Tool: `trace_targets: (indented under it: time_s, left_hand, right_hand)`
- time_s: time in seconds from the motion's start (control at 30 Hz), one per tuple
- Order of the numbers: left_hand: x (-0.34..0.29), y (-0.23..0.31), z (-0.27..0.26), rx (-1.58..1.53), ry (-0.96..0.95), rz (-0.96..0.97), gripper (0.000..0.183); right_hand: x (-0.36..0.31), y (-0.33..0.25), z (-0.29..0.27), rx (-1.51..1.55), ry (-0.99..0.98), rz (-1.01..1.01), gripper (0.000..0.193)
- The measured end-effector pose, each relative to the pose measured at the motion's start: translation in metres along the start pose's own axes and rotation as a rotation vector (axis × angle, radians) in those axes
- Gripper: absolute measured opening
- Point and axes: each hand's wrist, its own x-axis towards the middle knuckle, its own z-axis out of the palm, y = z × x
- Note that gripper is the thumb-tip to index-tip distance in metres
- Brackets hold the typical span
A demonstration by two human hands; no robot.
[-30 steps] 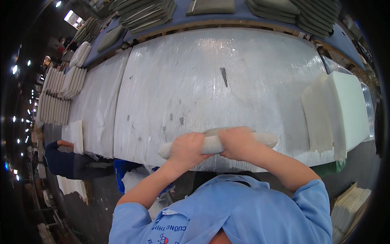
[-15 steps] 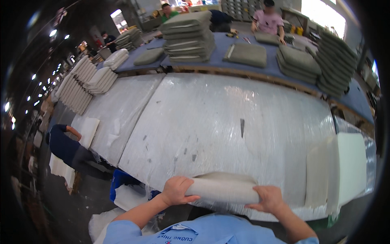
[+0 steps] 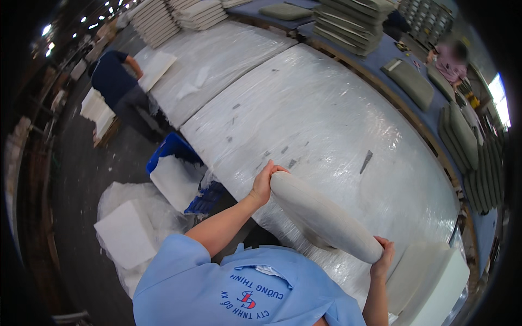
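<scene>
From my end of the head camera, I have the cushion point(image 3: 325, 214) stretched between the two hands, slanting from upper left to lower right in front of the person's chest. The left hand point(image 3: 264, 182) grips its upper left end, and the right hand point(image 3: 384, 256) has its fingers curled around the lower right end. The hands are set wide apart, one at each end, with the cushion's length filling the gap between them. I see it over the near edge of the plastic-wrapped table point(image 3: 304, 117); I cannot tell whether its underside touches the wrap.

The cushion looks pale grey-beige and cloth-covered, with a long, thick edge facing up at me and rounded ends. A darker, greener patch shows on the side toward the person, partly in shade.

Near the right hand, I find a white foam block point(image 3: 439, 288) at the table's end. A dark scrap point(image 3: 366, 161) lies on the wrap beyond the cushion. Left of the person, I make out a blue bin point(image 3: 172, 145) with white material in it.
</scene>
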Motion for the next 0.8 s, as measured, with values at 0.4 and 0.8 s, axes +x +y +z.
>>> trace_targets:
  time_s: [0.4, 0.8]
  left_hand:
    - [-0.075, -0.006, -0.013, -0.024, -0.019, -0.140, 0.064]
    - [-0.046, 0.006, -0.030, 0.150, -0.268, -0.444, 0.043]
  right_hand:
    - [-0.049, 0.034, -0.015, 0.376, 0.121, 0.344, 0.060]
    - [-0.037, 0.029, -0.002, 0.519, 0.151, 0.374, 0.076]
